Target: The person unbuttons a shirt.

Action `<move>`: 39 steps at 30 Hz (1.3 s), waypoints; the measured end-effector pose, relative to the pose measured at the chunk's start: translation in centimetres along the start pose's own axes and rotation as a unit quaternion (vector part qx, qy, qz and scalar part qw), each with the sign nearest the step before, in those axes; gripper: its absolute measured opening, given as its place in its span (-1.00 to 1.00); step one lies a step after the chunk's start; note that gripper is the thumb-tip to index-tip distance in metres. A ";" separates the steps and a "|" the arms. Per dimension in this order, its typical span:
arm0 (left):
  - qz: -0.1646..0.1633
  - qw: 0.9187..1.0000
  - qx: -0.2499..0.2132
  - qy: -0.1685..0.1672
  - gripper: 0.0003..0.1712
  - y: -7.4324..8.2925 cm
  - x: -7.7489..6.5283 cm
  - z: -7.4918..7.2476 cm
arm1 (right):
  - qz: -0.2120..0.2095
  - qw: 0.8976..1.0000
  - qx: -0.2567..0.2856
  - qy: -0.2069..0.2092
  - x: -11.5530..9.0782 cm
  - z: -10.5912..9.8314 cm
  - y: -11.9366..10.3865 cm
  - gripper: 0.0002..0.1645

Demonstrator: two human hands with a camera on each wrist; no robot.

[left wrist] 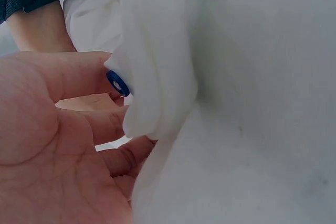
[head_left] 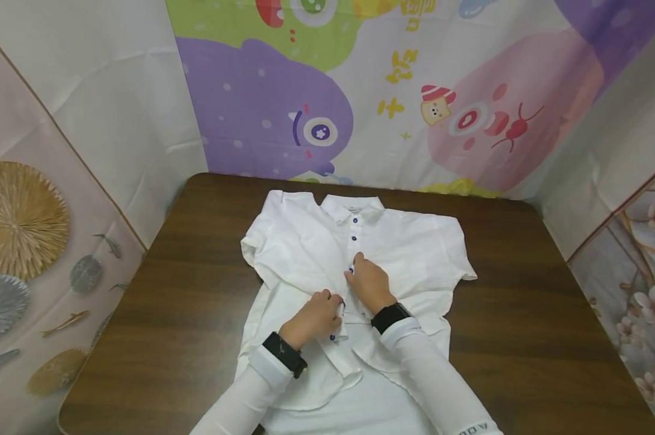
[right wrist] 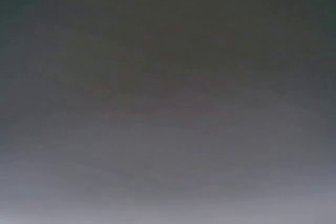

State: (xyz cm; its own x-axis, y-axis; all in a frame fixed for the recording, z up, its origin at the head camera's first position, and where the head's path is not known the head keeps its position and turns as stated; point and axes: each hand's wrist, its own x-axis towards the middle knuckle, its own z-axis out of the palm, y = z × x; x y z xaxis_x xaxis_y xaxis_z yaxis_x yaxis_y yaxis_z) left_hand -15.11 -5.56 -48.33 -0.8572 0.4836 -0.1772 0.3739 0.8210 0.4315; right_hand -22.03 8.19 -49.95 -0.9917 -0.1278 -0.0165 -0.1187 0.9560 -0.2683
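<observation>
A white short-sleeved shirt (head_left: 300,248) lies front up with its collar at the far side. Dark blue buttons (head_left: 354,238) run down its front. Lower on the front, my left hand (head_left: 315,317) pinches the edge of the shirt; the left wrist view shows a blue button (left wrist: 117,83) beside the thumb and folded white cloth at the fingers (left wrist: 107,124). Farther up, my right hand (head_left: 372,284) grips the button strip, with one button just at its fingertips. Only a dark, blurred surface fills the right wrist view, so the underside of that hand is hidden.
The shirt is spread on a brown wooden table (head_left: 523,314) with rounded corners. Behind it hangs a cartoon-printed cloth (head_left: 273,109). Patterned panels (head_left: 88,199) stand at the left and right. White cloth (head_left: 371,399) lies at the near edge, between the forearms.
</observation>
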 end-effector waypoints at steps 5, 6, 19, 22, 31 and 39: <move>0.001 1.000 0.000 0.003 -0.61 0.0 -0.1 -0.1 | -0.008 1.000 -0.006 0.006 0.0 0.0 -0.3 -0.79; 0.001 1.000 0.000 0.003 -0.60 0.0 -0.2 0.0 | -0.011 1.000 -0.011 0.007 0.0 0.0 -0.3 -0.80; -0.034 0.999 -0.030 -0.020 -0.48 0.4 -0.1 -0.2 | -0.011 0.999 0.016 0.028 -0.9 -2.4 -0.8 -0.78; -0.045 0.998 -0.042 -0.029 -0.44 0.4 -0.1 -0.2 | -0.012 0.998 0.046 0.033 -1.5 -3.2 -0.8 -0.79; -0.037 0.998 -0.056 -0.016 -0.38 0.0 -0.1 -0.1 | -0.023 0.990 0.130 0.054 -3.4 -4.9 -1.0 -0.81; -0.020 0.998 -0.066 -0.003 -0.36 0.1 -0.5 -0.4 | -0.033 0.976 0.210 0.048 -5.2 -5.3 -1.2 -0.83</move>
State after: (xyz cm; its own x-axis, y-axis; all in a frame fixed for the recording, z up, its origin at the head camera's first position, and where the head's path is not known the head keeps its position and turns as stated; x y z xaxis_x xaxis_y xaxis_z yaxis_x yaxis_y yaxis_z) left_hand -14.75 -5.85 -47.83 -0.8681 0.4539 -0.2009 0.2902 0.7926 0.5363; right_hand -17.00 9.10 -44.47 -0.9851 -0.1408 0.0987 -0.1713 0.7519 -0.6367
